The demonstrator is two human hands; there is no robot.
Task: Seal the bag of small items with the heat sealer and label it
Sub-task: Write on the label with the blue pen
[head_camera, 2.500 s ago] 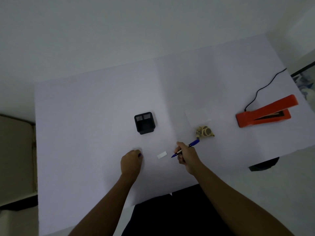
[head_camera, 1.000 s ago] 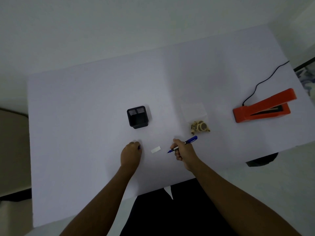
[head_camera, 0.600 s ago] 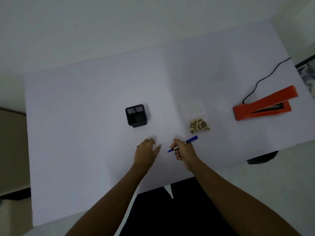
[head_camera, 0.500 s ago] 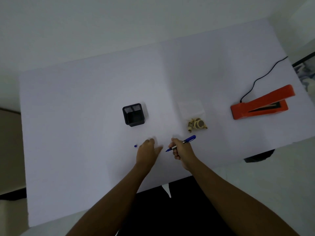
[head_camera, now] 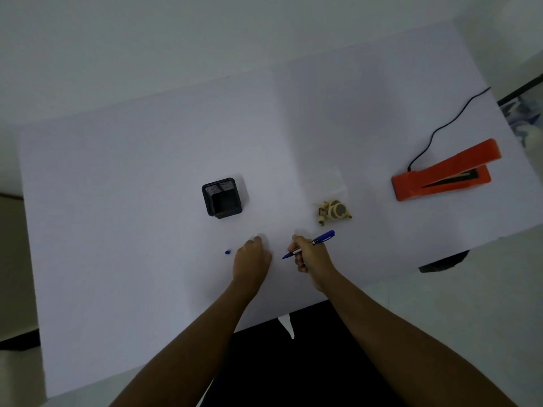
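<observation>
Head view: my left hand [head_camera: 252,259] pressing flat over hidden label, my right hand [head_camera: 308,255] pinching uncapped blue marker pen [head_camera: 311,243]; label risking slipping, ink smearing under palm

A white table [head_camera: 117,177] carries everything here. Near its middle stands a black mesh pen holder [head_camera: 222,198], upright and open at the top. To the right of it lies a clear plastic bag [head_camera: 329,195] with small beige items gathered at its near end. Further right, near the table's right edge, sits an orange heat sealer [head_camera: 443,174] with its arm raised, and a black cable [head_camera: 440,130] runs from it toward the far right corner. Close to the near edge a small blue pen cap [head_camera: 227,252] lies alone. Just beside it, the left hand [head_camera: 251,259] rests flat on the table surface.
</observation>
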